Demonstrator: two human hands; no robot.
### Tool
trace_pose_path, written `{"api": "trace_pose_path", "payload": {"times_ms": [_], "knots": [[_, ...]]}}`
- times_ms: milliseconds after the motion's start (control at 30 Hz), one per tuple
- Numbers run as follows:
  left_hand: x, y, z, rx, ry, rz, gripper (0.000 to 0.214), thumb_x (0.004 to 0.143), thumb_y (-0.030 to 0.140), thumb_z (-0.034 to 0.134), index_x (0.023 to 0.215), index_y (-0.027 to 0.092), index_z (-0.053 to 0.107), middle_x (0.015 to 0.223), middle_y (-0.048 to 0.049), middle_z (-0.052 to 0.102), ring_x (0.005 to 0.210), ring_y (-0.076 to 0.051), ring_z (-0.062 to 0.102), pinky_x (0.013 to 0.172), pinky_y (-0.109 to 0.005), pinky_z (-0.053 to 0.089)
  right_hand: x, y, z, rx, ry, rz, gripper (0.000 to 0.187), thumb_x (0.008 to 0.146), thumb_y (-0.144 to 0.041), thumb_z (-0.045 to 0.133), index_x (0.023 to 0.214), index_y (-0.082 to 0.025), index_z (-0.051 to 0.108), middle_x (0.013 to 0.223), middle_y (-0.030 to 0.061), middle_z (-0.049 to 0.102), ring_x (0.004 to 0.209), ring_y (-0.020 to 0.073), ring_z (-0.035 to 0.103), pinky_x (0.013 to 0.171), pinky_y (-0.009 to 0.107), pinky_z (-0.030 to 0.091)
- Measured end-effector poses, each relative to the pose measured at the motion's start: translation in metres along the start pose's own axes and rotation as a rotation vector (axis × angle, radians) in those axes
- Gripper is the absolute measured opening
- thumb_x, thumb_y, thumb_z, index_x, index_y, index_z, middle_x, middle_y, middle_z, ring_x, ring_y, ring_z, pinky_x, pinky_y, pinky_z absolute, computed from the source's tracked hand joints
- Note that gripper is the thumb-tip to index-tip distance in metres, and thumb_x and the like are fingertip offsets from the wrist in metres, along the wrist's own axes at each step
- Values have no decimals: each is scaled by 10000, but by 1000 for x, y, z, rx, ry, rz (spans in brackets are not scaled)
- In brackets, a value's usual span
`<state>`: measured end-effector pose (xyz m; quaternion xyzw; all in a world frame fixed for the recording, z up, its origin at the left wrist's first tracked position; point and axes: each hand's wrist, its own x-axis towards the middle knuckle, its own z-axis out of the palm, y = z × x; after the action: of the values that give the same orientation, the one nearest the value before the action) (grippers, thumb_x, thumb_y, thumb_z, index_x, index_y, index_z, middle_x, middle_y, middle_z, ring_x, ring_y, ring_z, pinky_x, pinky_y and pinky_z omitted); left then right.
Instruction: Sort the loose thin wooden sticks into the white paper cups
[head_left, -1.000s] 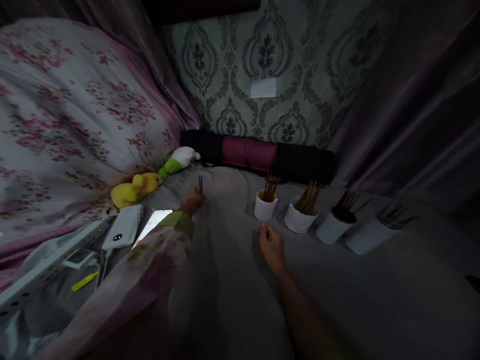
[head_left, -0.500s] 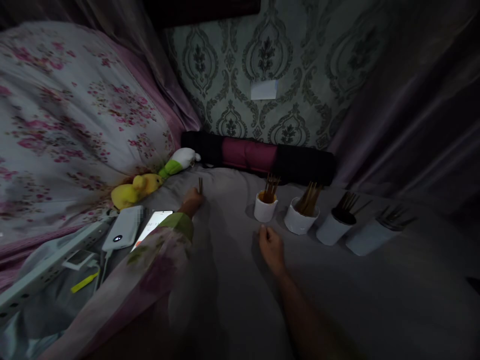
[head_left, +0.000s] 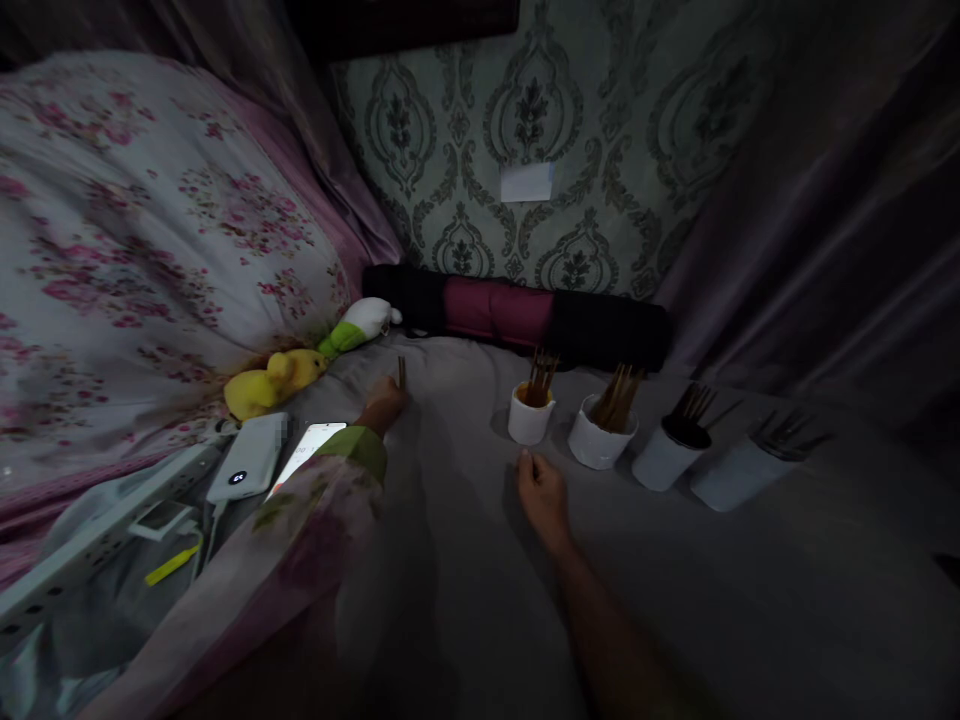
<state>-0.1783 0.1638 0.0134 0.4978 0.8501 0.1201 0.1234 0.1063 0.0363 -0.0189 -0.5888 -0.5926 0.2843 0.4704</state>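
My left hand (head_left: 382,402), in a floral sleeve with a green cuff, is closed around a few thin wooden sticks (head_left: 402,373) that poke up from the fist. On the grey sheet, my right hand (head_left: 541,495) rests as a fist just in front of a small white cup (head_left: 529,423); what it holds, if anything, is hidden. That cup has a yellow inside and several brown sticks standing in it. Further right stand a wider white cup (head_left: 596,445), a dark-mouthed white cup (head_left: 664,463) and a leaning white container (head_left: 739,478), each with several sticks.
To the left lie a lit phone (head_left: 307,452), a white power bank (head_left: 249,458) with a cable, and a power strip (head_left: 112,525). Yellow (head_left: 274,385) and green-white (head_left: 364,325) plush toys sit behind them. A black and maroon roll (head_left: 499,310) lies along the patterned wall.
Both hands and the cups stay in place. Only a very slight shift of the camera shows.
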Motion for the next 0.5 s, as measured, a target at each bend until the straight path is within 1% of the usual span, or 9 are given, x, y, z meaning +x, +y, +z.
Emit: {"api": "trace_pose_path", "payload": {"times_ms": [167, 267, 400, 500], "knots": [[-2, 1, -3, 7, -22, -4, 326, 746, 201, 516, 1013, 26, 580, 894, -182, 621, 905, -234, 574, 712, -282, 414, 0, -1, -1, 8, -13, 17, 390, 860, -423, 366, 647, -166, 568, 617, 6, 576, 572, 132, 483, 542, 228, 303], [-2, 1, -4, 14, -28, -2, 330, 742, 194, 514, 1025, 40, 587, 910, -181, 621, 911, -235, 577, 717, -288, 415, 0, -2, -1, -8, -15, 18, 390, 863, -421, 363, 652, -165, 570, 622, 11, 581, 566, 132, 477, 538, 231, 301], [-1, 0, -4, 28, -27, 2, 378, 726, 232, 522, 1059, 67, 592, 950, -195, 620, 948, -262, 579, 718, -294, 425, 0, -2, -1, 15, -15, 1, 387, 869, -413, 358, 675, -162, 580, 632, 17, 586, 577, 134, 490, 546, 230, 315], [1, -1, -3, 37, -52, 29, 396, 717, 234, 529, 1072, 70, 592, 950, -203, 621, 969, -276, 578, 725, -302, 431, 0, -1, 0, 21, -11, 2, 391, 865, -418, 362, 674, -159, 584, 628, 18, 587, 583, 137, 499, 550, 230, 324]]}}
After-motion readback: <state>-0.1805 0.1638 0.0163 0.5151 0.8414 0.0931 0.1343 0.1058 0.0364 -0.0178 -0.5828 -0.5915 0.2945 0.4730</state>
